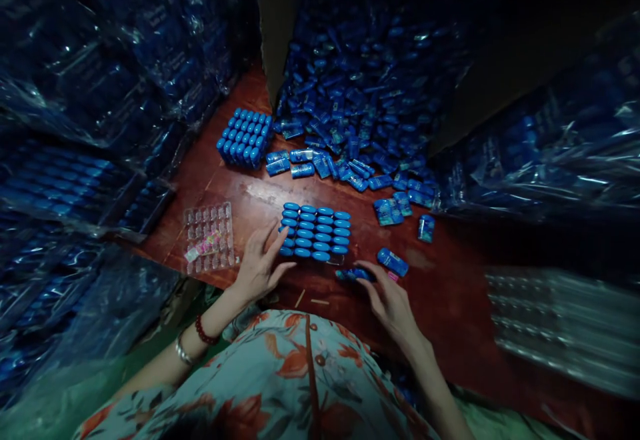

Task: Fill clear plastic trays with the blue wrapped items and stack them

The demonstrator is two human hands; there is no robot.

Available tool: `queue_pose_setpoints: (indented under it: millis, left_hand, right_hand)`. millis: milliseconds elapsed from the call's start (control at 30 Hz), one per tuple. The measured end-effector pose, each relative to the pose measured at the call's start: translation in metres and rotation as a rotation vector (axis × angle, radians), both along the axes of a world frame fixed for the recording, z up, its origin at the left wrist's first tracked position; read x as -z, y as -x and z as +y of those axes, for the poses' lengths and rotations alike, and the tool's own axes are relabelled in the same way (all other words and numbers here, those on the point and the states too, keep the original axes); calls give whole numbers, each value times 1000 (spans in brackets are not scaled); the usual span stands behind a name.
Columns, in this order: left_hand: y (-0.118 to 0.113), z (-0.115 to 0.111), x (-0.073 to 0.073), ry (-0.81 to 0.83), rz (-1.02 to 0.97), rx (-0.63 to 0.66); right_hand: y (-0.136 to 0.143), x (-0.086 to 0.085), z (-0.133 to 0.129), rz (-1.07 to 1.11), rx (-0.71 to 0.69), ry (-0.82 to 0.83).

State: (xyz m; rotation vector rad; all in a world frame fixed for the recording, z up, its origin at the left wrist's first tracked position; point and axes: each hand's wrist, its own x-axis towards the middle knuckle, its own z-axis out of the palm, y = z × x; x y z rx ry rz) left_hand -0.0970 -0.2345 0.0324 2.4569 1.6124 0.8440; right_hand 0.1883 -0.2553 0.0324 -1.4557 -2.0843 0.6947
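Note:
In front of me several small blue containers with rounded oval caps stand in tight rows as a block (316,232). My left hand (261,263) is at the block's left side, thumb and fingers spread, fingertips against the nearest caps. To the right, my right hand (387,291) has its fingers closed on a small blue bottle (354,273) lying low near the block's front right corner. The fingers partly hide that bottle. Just beyond the right hand lies a loose blue bottle (393,261), with a small pink piece (393,277) beside it.
A second block of blue containers (244,137) stands farther back. Loose blue bottles (350,107) spill from a dark carton. A clear moulded tray (209,237) lies left; stacked clear trays (560,327) stand right. Film-wrapped packs (100,47) rise at the left on the red-brown table (450,307).

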Motion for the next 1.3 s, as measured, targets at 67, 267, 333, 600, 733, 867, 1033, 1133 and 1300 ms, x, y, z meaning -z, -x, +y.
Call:
queue_pose_setpoints:
  millis: [67,267,333,600,733,867,1033,1133,1300]
  left_hand:
    - [-16,14,-2,96,25,13]
    - [-43,41,7,211,96,23]
    - [-43,42,9,200,88,24]
    - [-44,40,14,179,102,-11]
    - [-45,38,19,141,131,-41]
    - [-47,37,26,110,164,-74]
    - [-47,38,26,144,93,-74]
    - [-45,37,27,183,-94,-74]
    - [-39,27,44,264,-578,-350]
  right_hand:
    - [5,6,2,4,-30,-90]
    - [14,14,21,-90,-281,-274]
    - [13,6,30,-161,-344,-260]
    - [21,1,46,-329,-443,-308]
    - [14,43,32,-247,-362,-503]
    - [19,88,34,-296,19,-672]
    - [42,93,46,-194,46,-655]
    - [40,89,49,-99,-26,-479]
    - [24,105,70,283,39,-236]
